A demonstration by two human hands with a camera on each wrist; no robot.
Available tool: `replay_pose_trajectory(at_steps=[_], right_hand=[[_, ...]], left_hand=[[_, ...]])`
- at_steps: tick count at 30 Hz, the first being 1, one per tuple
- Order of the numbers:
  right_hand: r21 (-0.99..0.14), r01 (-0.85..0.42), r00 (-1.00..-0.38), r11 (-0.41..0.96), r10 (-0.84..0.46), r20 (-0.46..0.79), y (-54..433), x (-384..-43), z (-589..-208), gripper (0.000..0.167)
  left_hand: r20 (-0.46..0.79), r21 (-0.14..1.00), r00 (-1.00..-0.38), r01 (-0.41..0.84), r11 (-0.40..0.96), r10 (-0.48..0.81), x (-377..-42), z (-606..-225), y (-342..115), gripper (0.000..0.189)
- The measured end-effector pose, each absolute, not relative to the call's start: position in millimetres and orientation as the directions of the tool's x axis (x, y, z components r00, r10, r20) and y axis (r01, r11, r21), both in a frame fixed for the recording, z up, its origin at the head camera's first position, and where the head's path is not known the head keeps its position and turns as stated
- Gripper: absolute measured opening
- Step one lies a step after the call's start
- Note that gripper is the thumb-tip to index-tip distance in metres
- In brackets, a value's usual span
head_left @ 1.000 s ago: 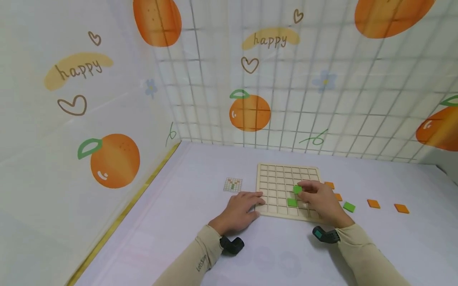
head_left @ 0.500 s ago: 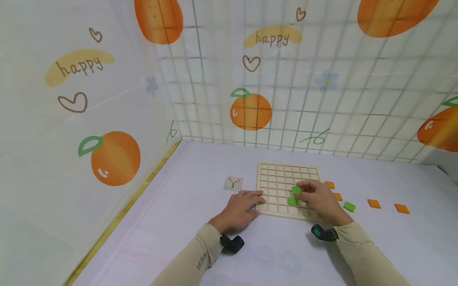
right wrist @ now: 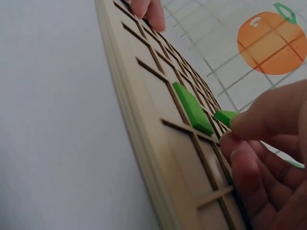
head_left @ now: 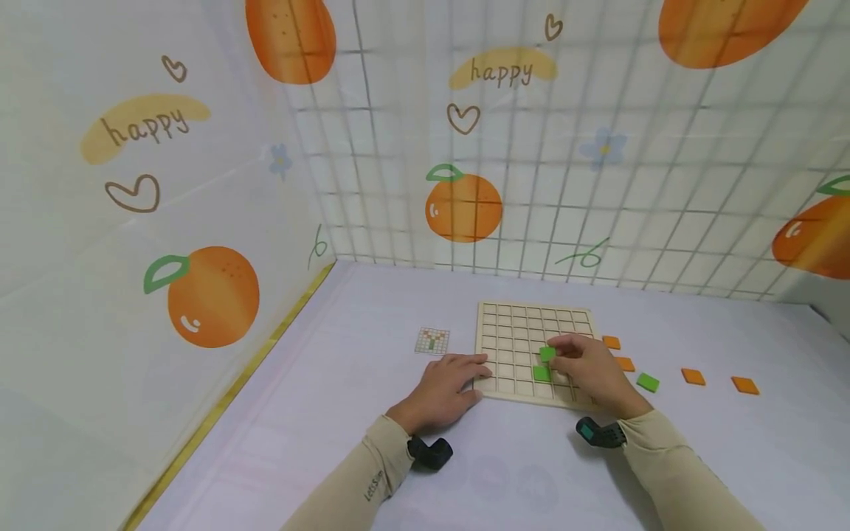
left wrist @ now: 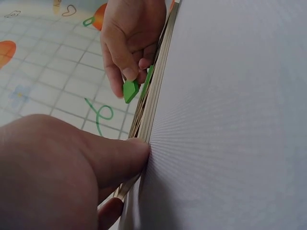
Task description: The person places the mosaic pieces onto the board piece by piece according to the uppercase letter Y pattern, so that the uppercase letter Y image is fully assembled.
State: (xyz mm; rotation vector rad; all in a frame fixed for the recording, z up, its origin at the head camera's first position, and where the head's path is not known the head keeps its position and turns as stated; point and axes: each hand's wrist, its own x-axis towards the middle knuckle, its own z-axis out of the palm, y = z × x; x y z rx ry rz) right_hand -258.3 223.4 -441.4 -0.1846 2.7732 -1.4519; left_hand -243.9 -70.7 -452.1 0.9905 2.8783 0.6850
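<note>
A pale wooden grid board (head_left: 505,344) lies on the table in the head view. My right hand (head_left: 591,369) pinches a green square tile (head_left: 547,354) between thumb and fingers over the board. Seen from the left wrist, that pinched tile (left wrist: 130,91) is tilted just above the grid. Another green tile (right wrist: 193,109) sits in a cell nearer the board's front edge. My left hand (head_left: 443,391) rests at the board's left side, fingertips on its rim and thumb by the near corner. In the left wrist view its thumb (left wrist: 120,158) touches the board's edge.
A small pattern card (head_left: 432,341) with a coloured grid lies left of the board. Right of it are several orange tiles (head_left: 693,377) and one loose green tile (head_left: 648,382). A printed curtain over a wire grid (head_left: 518,169) stands behind the table.
My right hand has shifted slightly left and toward me with the pinched green tile, closer to the tile lying in the board. My left hand has stayed in place.
</note>
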Motion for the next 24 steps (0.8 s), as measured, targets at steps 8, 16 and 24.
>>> replay_pose_trajectory(at_steps=[8,16,24], right_hand=[[-0.788,-0.127,-0.990,0.602,-0.121,0.068,219.9,-256.8,-441.0,0.036],[-0.760,-0.134,-0.990,0.636,-0.126,0.069,218.9,-256.4,-439.4,0.036],[-0.766,-0.132,-0.990,0.629,-0.127,0.066,220.2,-257.8,-441.0,0.036]], left_hand=[[0.119,0.409,-0.802,0.577,0.707,0.585,-244.3,-452.1,-70.3,0.035],[0.126,0.407,-0.802,0.578,0.707,0.584,-244.7,-452.0,-69.9,0.035],[0.121,0.411,-0.804,0.574,0.709,0.582,-244.2,-451.4,-69.4,0.035]])
